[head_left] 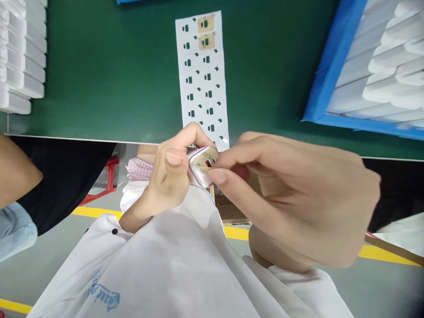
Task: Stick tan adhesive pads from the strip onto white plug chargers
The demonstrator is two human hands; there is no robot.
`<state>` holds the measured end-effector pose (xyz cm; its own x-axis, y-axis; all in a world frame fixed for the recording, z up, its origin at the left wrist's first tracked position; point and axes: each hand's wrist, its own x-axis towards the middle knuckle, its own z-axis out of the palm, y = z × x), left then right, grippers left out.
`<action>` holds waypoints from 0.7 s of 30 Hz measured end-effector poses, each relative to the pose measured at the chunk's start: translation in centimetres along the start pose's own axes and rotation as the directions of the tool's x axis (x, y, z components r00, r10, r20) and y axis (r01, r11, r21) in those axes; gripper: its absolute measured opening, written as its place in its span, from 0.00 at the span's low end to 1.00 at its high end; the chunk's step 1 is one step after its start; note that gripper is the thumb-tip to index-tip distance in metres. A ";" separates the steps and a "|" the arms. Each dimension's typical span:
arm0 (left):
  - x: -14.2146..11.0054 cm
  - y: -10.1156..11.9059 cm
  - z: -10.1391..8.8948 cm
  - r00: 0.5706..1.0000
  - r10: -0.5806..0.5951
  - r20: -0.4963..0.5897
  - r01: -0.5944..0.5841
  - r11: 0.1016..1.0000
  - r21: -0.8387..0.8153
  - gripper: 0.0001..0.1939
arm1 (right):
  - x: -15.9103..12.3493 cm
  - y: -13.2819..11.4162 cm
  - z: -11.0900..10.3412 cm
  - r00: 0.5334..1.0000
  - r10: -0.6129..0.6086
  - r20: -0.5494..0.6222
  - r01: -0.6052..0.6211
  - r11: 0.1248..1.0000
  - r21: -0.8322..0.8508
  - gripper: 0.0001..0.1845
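My left hand (174, 170) is closed around a small white charger (193, 176) with a silvery rim, tilted so its end face points toward me and to the right. On that face lies a tan adhesive sticker (199, 164) with green print, around port openings, one of them red inside. The thumb and forefinger of my right hand (291, 198) pinch together at the right edge of the face. What is between those fingertips is too small to tell. Just beyond my hands lies a white sticker sheet (201, 84) with rows of cut-outs and two tan stickers at its far end.
White charger housings are stacked at the left on the green table (115, 75). A blue-edged tray (318, 92) at the right holds more white housings (387, 75). Another person's arm (16, 170) is at the left, near a red stool (111, 179).
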<state>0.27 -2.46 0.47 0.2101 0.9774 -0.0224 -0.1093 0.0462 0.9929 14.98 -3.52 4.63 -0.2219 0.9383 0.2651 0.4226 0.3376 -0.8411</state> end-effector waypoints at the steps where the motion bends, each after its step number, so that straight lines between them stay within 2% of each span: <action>1: 0.0 0.0 0.0 1.000 0.001 0.008 -0.001 1.000 0.002 0.39 | 0.1 -0.1 -0.2 0.999 -0.027 0.027 0.028 0.999 -0.036 0.10; 4: 0.2 -0.1 -0.2 1.000 0.020 0.025 -0.020 1.000 0.023 0.39 | 0.2 0.0 -0.5 0.996 -0.064 0.065 0.067 0.997 -0.042 0.11; 9: 0.4 -0.4 -0.5 0.998 0.058 0.031 -0.059 0.997 0.054 0.38 | 0.2 0.6 -0.2 0.999 -0.038 0.032 0.036 0.996 0.076 0.11; 16: 0.6 -0.1 -0.6 0.999 0.040 0.036 -0.042 0.997 0.070 0.39 | 0.2 1.0 -0.1 0.998 0.010 0.058 -0.022 0.979 0.204 0.09; 19: 0.7 -0.1 -0.5 0.999 0.040 0.032 -0.042 0.998 0.054 0.39 | 0.0 1.5 0.1 0.999 -0.051 -0.002 0.049 0.964 0.261 0.09; 21: 0.6 0.0 -0.3 0.999 0.030 0.022 -0.031 0.999 0.010 0.38 | -0.2 2.1 0.5 0.990 -0.136 -0.030 0.139 0.969 0.204 0.08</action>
<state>0.09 -1.78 0.43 0.2281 0.9736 0.0104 -0.1058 0.0141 0.9943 15.47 -3.05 2.62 -0.2512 0.8856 0.3907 0.1996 0.4423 -0.8744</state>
